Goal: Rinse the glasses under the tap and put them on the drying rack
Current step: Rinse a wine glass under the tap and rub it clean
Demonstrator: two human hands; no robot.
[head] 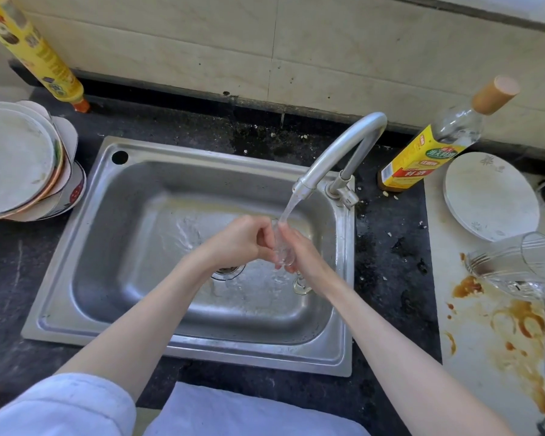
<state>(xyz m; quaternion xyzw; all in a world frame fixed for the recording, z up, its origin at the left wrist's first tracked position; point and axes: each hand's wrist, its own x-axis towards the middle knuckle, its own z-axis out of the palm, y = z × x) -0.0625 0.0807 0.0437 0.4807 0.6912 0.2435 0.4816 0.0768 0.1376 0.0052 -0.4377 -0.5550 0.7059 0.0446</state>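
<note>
Water ran from the tap (343, 149) onto a small clear glass (280, 247) held over the sink (114, 196); left hand (243, 240) had fingers curled round one side of the glass, right hand (299, 250) curled round the other, both gripping it; stream hit the top of the glass between the hands; glass sat above the drain (225, 272), near the sink's right half; a clear rounded piece (301, 286) showed just below the right wrist, maybe a foot or base, could not tell.

Handling, as a judgement: glass looked light, rigid, fragile, and wet so probably slippery; steel basin under it would chip it if dropped; best hold likely round the body with thumb opposite fingers, not by the rim; two-hand hold seemed sensible while water ran.

More glasses (513, 265) lay tipped on the stained white board (485, 335) at right, well apart from the sink; drying rack not identifiable.

Writing: bottle with tan cap (434, 146) beside the tap carried a yellow label with Chinese characters and a red band, too blurred to read; yellow tube (35, 51) at top left had printed graphics, text unreadable; stacked plates (16, 158) at left and one white plate (491, 196) at right bore no legible writing.
</note>
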